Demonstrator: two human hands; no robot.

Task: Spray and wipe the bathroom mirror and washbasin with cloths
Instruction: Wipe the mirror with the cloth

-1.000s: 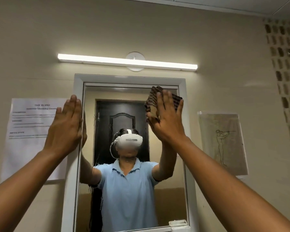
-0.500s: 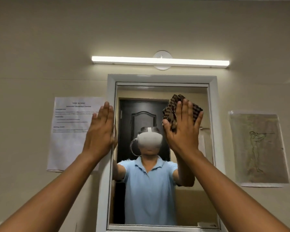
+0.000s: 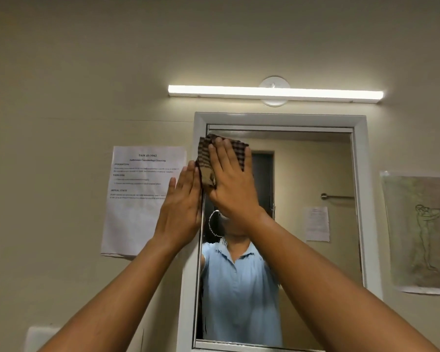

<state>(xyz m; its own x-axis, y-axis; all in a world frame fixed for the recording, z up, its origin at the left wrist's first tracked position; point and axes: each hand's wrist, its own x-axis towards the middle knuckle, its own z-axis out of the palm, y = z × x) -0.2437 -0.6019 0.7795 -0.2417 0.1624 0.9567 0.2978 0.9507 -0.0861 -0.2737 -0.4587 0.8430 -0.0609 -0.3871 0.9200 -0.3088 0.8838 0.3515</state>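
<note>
On the far left, low down, a pale wall plate (image 3: 40,337) sits on the beige wall. Above and right of it a printed task sheet (image 3: 140,199) is stuck to the wall, its right edge partly covered by the left hand (image 3: 182,207). That hand lies flat with fingers straight and together, pressing on the white mirror frame (image 3: 200,123) at its left side, holding nothing.

Just beside it, touching at the fingertips' level, the right hand (image 3: 233,184) presses a brown checked cloth (image 3: 206,163) against the glass of the mirror (image 3: 315,174) in the upper left corner — fingers spread and straight over the cloth, palm flat, not curled round it. The cloth sticks out above and to the left of the fingers, reaching the frame's inner edge.

The mirror shows a person in a light blue collared shirt, a dark door, a towel rail and a small sheet of paper. Above the frame a lit tube light (image 3: 274,92) runs across a round white base. To the right — apart from the frame — a drawing of a figure (image 3: 422,232) hangs on the wall.
</note>
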